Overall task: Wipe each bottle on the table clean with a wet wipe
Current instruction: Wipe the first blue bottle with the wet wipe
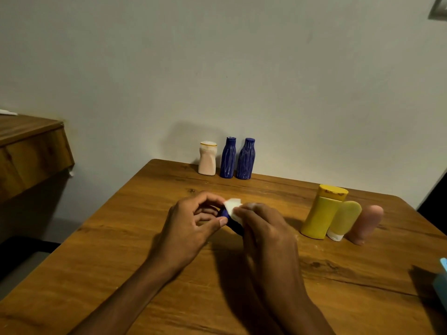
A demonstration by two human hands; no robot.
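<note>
- Wooden table (145,262) against a plain pale wall: that is where I work, both my bare arms reaching out over the grain.
- My left hand (193,221) curls round the cap end of a small dark blue bottle (233,224), thumb and fingertips pinching it just above the tabletop.
- My right hand (263,228) closes over the rest of that bottle and presses a white wet wipe (232,207) against it; a folded corner of the wipe sticks up between my two hands.
- Most of the held bottle is hidden under my right hand, so I cannot tell how it is tilted.
- Beyond the held bottle, at the table's far edge by the wall, stand a cream bottle (207,158) and two ribbed blue bottles (228,157) (246,158), upright in a close row.
- To the right of the held bottle stand a yellow bottle (323,211), a paler yellow tube (343,220) on its white cap, and a pinkish bottle (366,224), touching or nearly so.
- Further right of the held bottle, at the picture's edge, a light blue object (441,279) peeks in; I cannot tell what it is.
- Left of the held bottle, apart from the table, stands a wooden cabinet (31,151).
</note>
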